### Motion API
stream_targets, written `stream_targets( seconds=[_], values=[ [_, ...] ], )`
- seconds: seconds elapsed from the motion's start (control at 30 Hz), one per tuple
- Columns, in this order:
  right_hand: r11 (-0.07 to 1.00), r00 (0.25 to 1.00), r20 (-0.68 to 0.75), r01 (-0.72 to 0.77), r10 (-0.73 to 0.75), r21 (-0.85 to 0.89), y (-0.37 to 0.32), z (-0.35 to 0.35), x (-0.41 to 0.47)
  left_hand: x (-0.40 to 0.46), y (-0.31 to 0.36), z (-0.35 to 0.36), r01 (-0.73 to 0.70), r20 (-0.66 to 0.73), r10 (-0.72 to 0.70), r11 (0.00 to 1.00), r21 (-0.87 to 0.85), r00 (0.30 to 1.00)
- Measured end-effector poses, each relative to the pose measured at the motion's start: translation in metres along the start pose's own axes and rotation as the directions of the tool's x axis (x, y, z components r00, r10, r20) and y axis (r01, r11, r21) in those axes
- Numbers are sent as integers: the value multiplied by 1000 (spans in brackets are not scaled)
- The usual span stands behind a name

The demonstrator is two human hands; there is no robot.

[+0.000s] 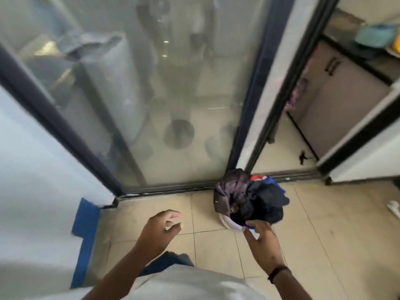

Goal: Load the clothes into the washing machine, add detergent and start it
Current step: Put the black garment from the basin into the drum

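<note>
A white tub (228,224) heaped with dark clothes (249,195) stands on the tiled floor beside the sliding door track. Purple-brown, navy and a bit of red and blue fabric show in the pile. My right hand (260,234) grips the tub's near white rim, fingers curled round it. My left hand (161,227) hovers over the floor to the left of the tub, fingers loosely curled and holding nothing. No washing machine or detergent is in view.
A frosted glass sliding door (164,94) with a dark frame fills the view ahead. Through the open gap on the right are grey cabinets (337,100) and a counter. A white wall (36,169) with blue trim stands at left. A white object (394,207) lies on the floor at right.
</note>
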State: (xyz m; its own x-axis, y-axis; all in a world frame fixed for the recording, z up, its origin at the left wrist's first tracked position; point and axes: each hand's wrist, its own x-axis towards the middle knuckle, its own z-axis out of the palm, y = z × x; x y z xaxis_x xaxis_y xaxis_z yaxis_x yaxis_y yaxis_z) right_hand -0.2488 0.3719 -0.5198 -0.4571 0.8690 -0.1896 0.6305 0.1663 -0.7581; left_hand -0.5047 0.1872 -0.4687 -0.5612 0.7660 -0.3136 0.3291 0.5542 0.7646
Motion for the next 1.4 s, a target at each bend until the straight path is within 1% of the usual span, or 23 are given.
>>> stream_targets(
  seconds=[0.07, 0.1, 0.17, 0.23, 0.33, 0.47, 0.53, 0.6, 0.7, 0.77, 0.83, 0.93, 0.97, 1.03, 1.1, 1.13, 1.17, 1.2, 1.27, 1.33, 1.4],
  values=[
    [999, 998, -48, -45, 45, 9, 9, -8, -3, 17, 13, 14, -20, 71, 20, 1000, -2, 997],
    [996, 993, -75, -88, 90, 31, 16, -12, -3, 30, 22, 24, -41, 117, 40, 999, 4, 992],
    [983, 977, -122, -166, 176, 84, 25, -22, -1, 60, 42, 44, -83, 210, 76, 996, 25, 975],
    [975, 965, -149, -205, 216, 83, 32, -30, 4, 91, 63, 61, -108, 280, 99, 994, 17, 955],
    [961, 951, -143, -273, 275, 38, 34, -46, 17, 141, 91, 87, -137, 370, 121, 990, 17, 921],
    [940, 936, -132, -336, 326, -59, 37, -70, 44, 192, 117, 116, -115, 455, 109, 993, -15, 884],
    [920, 925, -117, -374, 361, -117, 41, -79, 57, 205, 126, 133, -83, 476, 83, 996, -21, 876],
    [905, 912, -122, -405, 391, -130, 45, -84, 75, 217, 129, 152, -37, 521, 42, 999, -21, 853],
    [890, 896, -102, -442, 432, -110, 56, -80, 104, 233, 133, 183, -2, 638, -16, 1000, 28, 770],
    [872, 874, -80, -484, 479, -71, 71, -72, 125, 247, 130, 208, -20, 678, -41, 996, 82, 734],
    [859, 858, -47, -512, 511, -16, 90, -58, 146, 261, 126, 230, -29, 703, -98, 985, 167, 705],
    [826, 826, 81, -563, 558, 44, 130, -33, 185, 291, 110, 268, -40, 710, -198, 952, 303, 675],
    [823, 818, 123, -567, 561, 17, 146, -26, 198, 300, 104, 277, -39, 703, -229, 938, 344, 673],
    [828, 802, 208, -553, 560, -95, 188, -7, 227, 321, 86, 299, -11, 666, -300, 907, 420, 683],
    [831, 778, 293, -506, 556, -232, 228, 4, 258, 337, 61, 321, 66, 599, -366, 884, 462, 712],
    [829, 766, 323, -481, 556, -285, 241, 4, 273, 342, 51, 330, 101, 573, -395, 874, 475, 718],
    [827, 761, 339, -457, 554, -327, 257, 4, 287, 344, 38, 342, 123, 565, -425, 861, 494, 708],
    [828, 772, 329, -427, 543, -364, 272, 3, 302, 344, 28, 354, 120, 572, -443, 850, 513, 690],
    [839, 829, 285, -343, 482, -422, 299, 0, 331, 343, 12, 377, 113, 593, -471, 835, 539, 653],
    [862, 868, 273, -280, 416, -422, 316, 0, 358, 340, -1, 397, 149, 592, -492, 833, 532, 638],
    [889, 875, 311, -239, 371, -390, 324, 1, 380, 336, -8, 413, 192, 596, -503, 840, 508, 626]
  ],
)
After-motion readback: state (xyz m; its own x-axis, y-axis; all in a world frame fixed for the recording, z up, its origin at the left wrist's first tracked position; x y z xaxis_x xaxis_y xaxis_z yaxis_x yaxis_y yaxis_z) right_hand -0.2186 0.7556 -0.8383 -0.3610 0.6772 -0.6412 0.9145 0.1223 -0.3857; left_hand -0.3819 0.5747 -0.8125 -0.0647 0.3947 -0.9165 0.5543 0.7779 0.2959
